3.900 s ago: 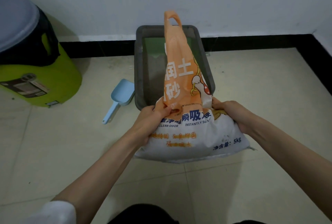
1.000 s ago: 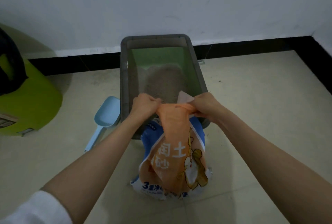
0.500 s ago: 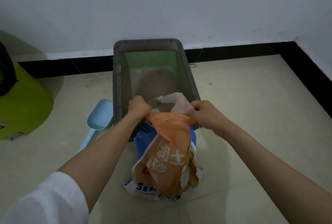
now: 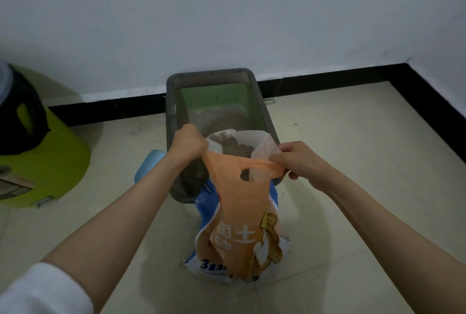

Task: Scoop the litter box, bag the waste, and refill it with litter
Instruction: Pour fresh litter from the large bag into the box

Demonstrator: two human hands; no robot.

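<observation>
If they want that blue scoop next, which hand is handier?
Probably the left hand: the blue scoop lies just beneath its forearm, left of the litter box. The right hand grips the litter bag on the far side.

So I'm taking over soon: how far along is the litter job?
Litter already lies heaped in the litter box. The left hand and right hand grip the mouth of the upright litter bag. Bagged waste isn't visible; the heap looks unlevelled.
</observation>
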